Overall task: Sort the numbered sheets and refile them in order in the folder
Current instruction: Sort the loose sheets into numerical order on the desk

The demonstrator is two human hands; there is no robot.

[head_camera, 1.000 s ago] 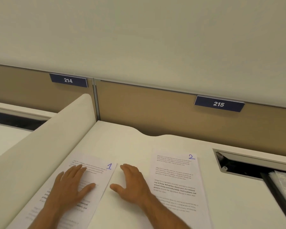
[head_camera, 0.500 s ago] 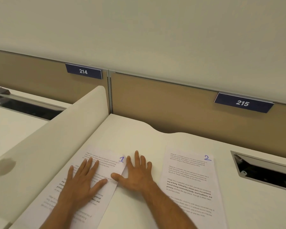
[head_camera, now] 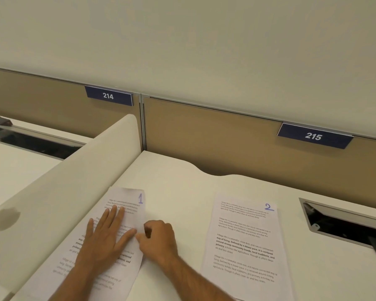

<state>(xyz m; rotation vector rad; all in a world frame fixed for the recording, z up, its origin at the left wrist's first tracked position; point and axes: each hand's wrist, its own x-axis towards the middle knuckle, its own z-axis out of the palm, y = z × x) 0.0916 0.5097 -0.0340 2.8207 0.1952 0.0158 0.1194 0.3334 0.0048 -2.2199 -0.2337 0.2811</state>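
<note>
Two printed sheets lie on the white desk (head_camera: 178, 192). The sheet marked 1 (head_camera: 128, 200) is on the left, next to the side divider, and its right edge is lifted and buckled. My left hand (head_camera: 105, 237) presses flat on it with straight fingers. My right hand (head_camera: 157, 241) has curled fingers and pinches the sheet's right edge beside my left thumb. The sheet marked 2 (head_camera: 243, 240) lies flat to the right, untouched. No folder is in view.
A white rounded divider (head_camera: 70, 181) bounds the desk on the left. A tan partition (head_camera: 204, 135) with labels 214 (head_camera: 108, 96) and 215 (head_camera: 313, 136) runs along the back. An open cable slot (head_camera: 343, 224) is set in the desk at the right.
My right hand went from flat on the desk to curled, pinching sheet 1's right edge, which has lifted and buckled. The camera view shifted left.
</note>
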